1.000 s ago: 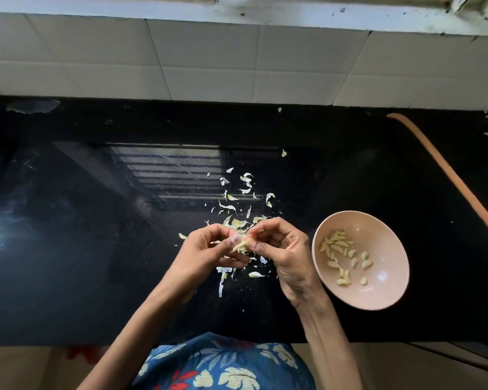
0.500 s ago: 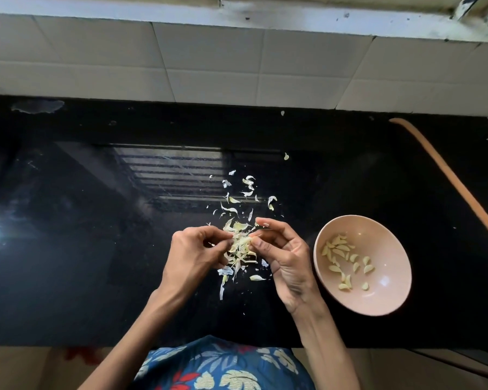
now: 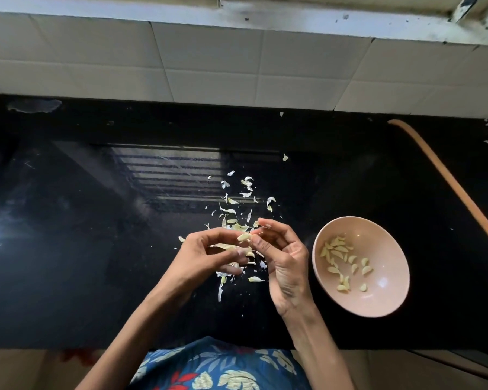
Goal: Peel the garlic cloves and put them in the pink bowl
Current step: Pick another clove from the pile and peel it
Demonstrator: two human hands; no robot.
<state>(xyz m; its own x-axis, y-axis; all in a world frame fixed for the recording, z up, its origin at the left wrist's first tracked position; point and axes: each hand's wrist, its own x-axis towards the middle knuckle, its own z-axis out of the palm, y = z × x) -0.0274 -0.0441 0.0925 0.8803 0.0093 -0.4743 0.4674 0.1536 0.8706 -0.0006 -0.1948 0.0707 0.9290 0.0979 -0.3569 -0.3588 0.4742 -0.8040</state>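
A pale garlic clove [image 3: 244,237] is pinched between the fingertips of my left hand [image 3: 206,254] and my right hand [image 3: 282,257], above the black counter. Both hands meet at the clove, fingers curled around it. The pink bowl [image 3: 389,299] sits just right of my right hand and holds several peeled cloves [image 3: 340,256]. Loose garlic skins [image 3: 237,205] lie scattered on the counter behind and under my hands.
The glossy black counter [image 3: 96,249] runs the width of the view, backed by a white tiled wall [image 3: 237,66]. An orange curved strip [image 3: 457,190] crosses the counter at the far right. The counter's front edge is near my body.
My hands had drawn slightly apart half a second ago; now their fingertips meet again on a clove. The bowl and the skins stayed where they were.
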